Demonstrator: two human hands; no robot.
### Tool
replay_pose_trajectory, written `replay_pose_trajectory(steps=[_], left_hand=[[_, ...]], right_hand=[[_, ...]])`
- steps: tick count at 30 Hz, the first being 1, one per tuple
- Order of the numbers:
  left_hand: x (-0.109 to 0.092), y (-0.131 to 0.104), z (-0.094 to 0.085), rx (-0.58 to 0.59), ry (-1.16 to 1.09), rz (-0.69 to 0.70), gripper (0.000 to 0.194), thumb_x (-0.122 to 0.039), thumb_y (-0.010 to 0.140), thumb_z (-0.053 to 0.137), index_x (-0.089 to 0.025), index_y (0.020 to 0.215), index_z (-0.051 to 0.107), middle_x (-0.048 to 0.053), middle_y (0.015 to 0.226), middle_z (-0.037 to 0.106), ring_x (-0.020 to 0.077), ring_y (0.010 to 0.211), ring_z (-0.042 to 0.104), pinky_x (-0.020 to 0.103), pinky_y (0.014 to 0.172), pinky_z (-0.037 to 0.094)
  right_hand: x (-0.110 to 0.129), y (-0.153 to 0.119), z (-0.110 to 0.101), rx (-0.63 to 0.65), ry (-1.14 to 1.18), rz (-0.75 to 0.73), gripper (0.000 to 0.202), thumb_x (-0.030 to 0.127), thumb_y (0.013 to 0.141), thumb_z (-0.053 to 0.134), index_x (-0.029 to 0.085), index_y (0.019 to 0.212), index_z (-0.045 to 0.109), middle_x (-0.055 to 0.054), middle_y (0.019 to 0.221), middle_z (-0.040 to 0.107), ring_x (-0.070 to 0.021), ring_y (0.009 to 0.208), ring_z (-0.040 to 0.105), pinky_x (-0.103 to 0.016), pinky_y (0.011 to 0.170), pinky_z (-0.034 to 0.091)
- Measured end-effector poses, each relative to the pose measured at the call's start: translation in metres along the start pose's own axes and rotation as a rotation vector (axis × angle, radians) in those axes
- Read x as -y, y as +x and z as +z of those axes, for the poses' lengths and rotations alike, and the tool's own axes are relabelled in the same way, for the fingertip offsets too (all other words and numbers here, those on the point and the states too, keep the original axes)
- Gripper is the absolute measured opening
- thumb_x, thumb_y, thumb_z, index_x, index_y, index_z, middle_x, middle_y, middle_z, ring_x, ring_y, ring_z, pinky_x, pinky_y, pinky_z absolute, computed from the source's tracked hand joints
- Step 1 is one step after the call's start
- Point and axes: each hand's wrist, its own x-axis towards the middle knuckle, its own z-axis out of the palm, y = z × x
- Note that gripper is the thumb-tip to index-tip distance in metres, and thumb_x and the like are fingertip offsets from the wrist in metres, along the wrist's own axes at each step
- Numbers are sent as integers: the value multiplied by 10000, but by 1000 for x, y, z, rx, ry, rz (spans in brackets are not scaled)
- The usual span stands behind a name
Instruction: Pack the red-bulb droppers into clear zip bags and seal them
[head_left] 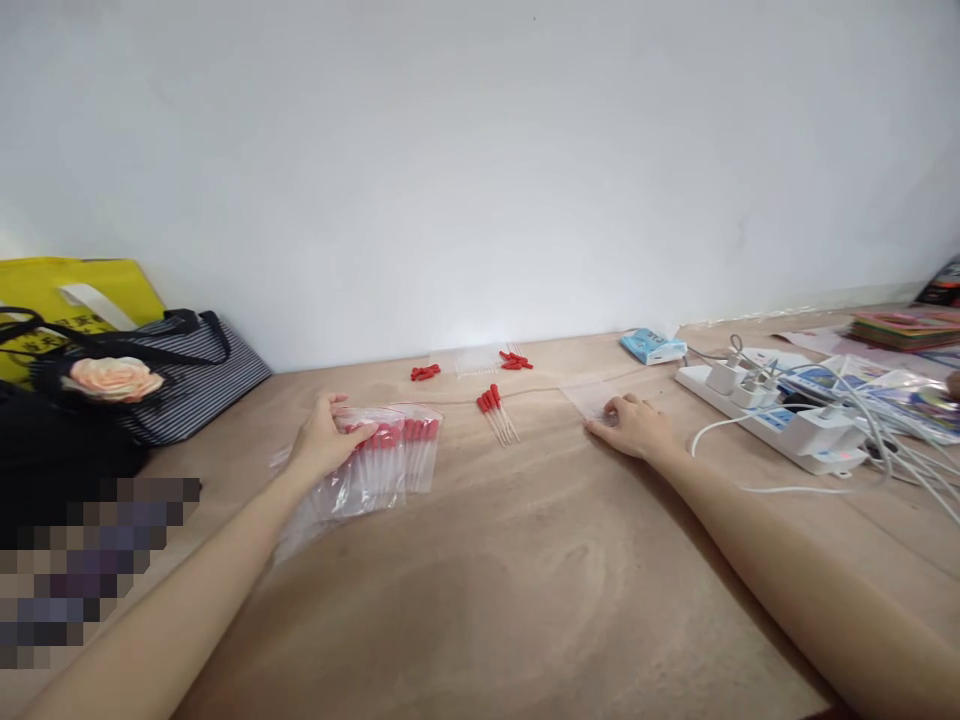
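Note:
My left hand [324, 438] rests at the upper left of overlapping zip bags [367, 485], its thumb across their top and its fingers curled at the edge. Inside the bags are several droppers with red bulbs and pale stems. On the right, my right hand [636, 425] has its fingers bent onto an apparently empty clear plastic bag [581, 400] lying flat. Between the hands, several loose droppers [495, 408] lie fanned with their red bulbs pointing away from me. Farther back are two small piles of red bulbs [425, 372], with clear thin tubes [478, 368] between them.
At the left stand a yellow bag [75, 285], a striped bag [195, 380] and a fabric rose [112, 379]. A blue packet [651, 346] lies near the wall. To the right, a power strip [772, 420] with plugs and white cables sits beside plastic packets [892, 395].

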Motion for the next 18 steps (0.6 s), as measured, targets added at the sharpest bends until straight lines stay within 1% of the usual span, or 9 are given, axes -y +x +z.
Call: replay_pose_trajectory(steps=[2, 4, 6, 8, 9, 11, 14, 16, 18], left_hand=[[-1, -6, 2, -94, 162, 166, 547, -353, 610, 647, -157, 1081, 449, 104, 1045, 533, 280, 978, 519, 412, 836, 414], [-5, -17, 3, -163, 228, 316, 427, -349, 654, 595, -165, 1026, 494, 99, 1047, 521, 298, 1052, 461, 436, 907, 355], [-11, -33, 4, -207, 214, 439, 315, -350, 692, 555, -183, 958, 533, 89, 1021, 517, 297, 1061, 444, 442, 936, 324], [-16, -53, 5, -182, 152, 546, 238, -348, 731, 525, -197, 913, 554, 83, 1032, 509, 283, 1049, 452, 437, 947, 318], [-18, -64, 7, -125, 116, 596, 205, -338, 751, 510, -202, 897, 561, 79, 1038, 511, 269, 1041, 463, 428, 947, 324], [-20, -83, 9, 79, 49, 700, 178, -321, 778, 487, -213, 894, 569, 64, 1033, 532, 238, 1020, 489, 393, 927, 363], [-20, -102, 13, 408, 49, 746, 250, -333, 800, 470, -229, 1011, 555, 59, 1156, 515, 225, 1056, 489, 372, 917, 388], [-19, -106, 14, 513, 74, 706, 305, -340, 817, 446, -229, 1091, 521, 65, 1226, 482, 228, 1092, 473, 380, 932, 381], [-18, -104, 16, 535, 72, 659, 314, -323, 845, 391, -218, 1122, 495, 68, 1223, 491, 221, 1104, 468, 378, 946, 373]], right_hand=[[4, 0, 1, -14, -43, 6, 368, 430, 771, 422, 157, 962, 578, -120, 1034, 561, -275, 979, 508, -393, 800, 361], [6, 0, 5, -40, -81, 1, 276, 298, 796, 397, 139, 933, 576, -131, 997, 575, -264, 962, 518, -378, 790, 360], [6, 0, 9, -70, -87, -18, 253, 212, 807, 367, 115, 922, 570, -154, 957, 585, -259, 929, 531, -359, 766, 364], [3, 1, 10, -143, -41, -18, 263, 171, 819, 329, 99, 913, 564, -171, 917, 587, -257, 904, 534, -347, 744, 367], [3, 1, 9, -207, 4, -4, 270, 168, 825, 312, 100, 908, 560, -171, 901, 586, -256, 896, 531, -345, 738, 368], [3, -3, 5, -384, 139, 7, 267, 190, 837, 296, 119, 899, 546, -154, 880, 581, -247, 888, 520, -342, 737, 373], [15, -21, -4, -608, 400, -160, 230, 258, 845, 320, 165, 876, 528, -114, 846, 572, -216, 853, 514, -336, 761, 384], [32, -44, -8, -586, 558, -368, 216, 266, 845, 335, 191, 851, 537, -99, 814, 572, -200, 818, 521, -338, 768, 394], [53, -71, -8, -373, 660, -659, 219, 251, 842, 347, 222, 853, 564, -88, 836, 589, -188, 817, 532, -331, 760, 409]])
